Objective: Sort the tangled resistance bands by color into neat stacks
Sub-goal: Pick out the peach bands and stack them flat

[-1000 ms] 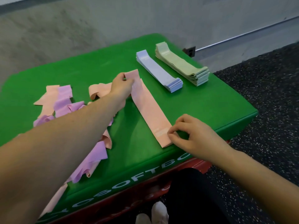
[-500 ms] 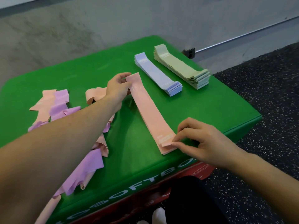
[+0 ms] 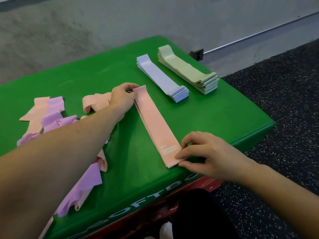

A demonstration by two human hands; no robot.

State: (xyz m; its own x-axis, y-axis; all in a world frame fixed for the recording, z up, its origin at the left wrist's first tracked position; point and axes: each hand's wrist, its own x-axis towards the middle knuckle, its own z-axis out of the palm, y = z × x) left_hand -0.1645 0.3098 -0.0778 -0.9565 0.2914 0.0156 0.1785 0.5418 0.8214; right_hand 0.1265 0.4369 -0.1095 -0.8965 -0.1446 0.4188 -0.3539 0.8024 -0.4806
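My left hand [image 3: 123, 97] reaches across the green foam box [image 3: 103, 69] and pinches the far end of a flat pink band [image 3: 155, 125], thumb and fingertips closed on its corner, the other fingers curled in. My right hand [image 3: 205, 154] holds the near end of the same band: thumb and forefinger nip its corner by the white printed label, the remaining fingers bent and lifted off the cover. The band lies stretched out straight between my two hands, flat on the box top, running from the middle of the surface toward the front edge, where its near end sits just short of the drop.

To the right of the band and well apart from it lies the blue stack [image 3: 164, 80], squared up, and just beyond that the thicker pale green stack [image 3: 188, 73], whose near end comes close to the box's right edge. Bare green cover shows between the pink band and the blue stack, and a wider bare stretch lies toward the back of the box near the grey wall [image 3: 120, 19].

To the left, under and around my left forearm, sits the tangled pile of pink and purple bands [image 3: 53, 114], some curled, some hanging over the front edge. One loose pink band [image 3: 94, 102] loops up just behind my left wrist. Right of the box is black speckled flooring [image 3: 284, 109].
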